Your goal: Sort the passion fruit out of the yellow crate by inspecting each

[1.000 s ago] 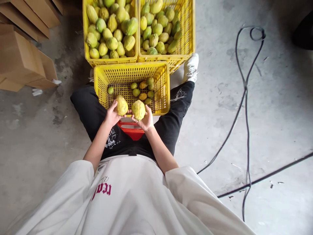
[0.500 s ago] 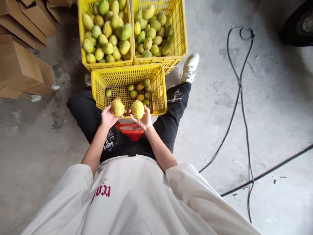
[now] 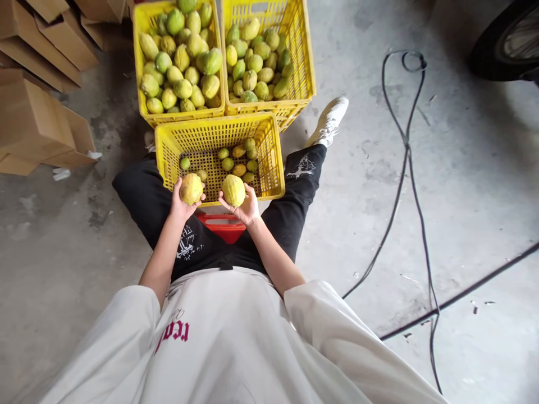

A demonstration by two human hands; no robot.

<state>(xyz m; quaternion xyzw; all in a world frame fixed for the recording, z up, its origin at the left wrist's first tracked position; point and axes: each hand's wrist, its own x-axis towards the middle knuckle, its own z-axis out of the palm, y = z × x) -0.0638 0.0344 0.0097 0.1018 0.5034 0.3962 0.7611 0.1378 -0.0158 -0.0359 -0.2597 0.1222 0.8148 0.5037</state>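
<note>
cupping left fruit, left hand curls around its side; right hand likewise cups right fruit, likely leaving tops visible. nearest crate sits just beyond both grips, presumably for reach.

Your left hand and right hand hid the undersides of two yellow fruits. Your left shoe was mostly covered. The frame's edges cut off the wheel, black cable and cardboard boxes; the thin script on your shirt was too small to read.
</note>
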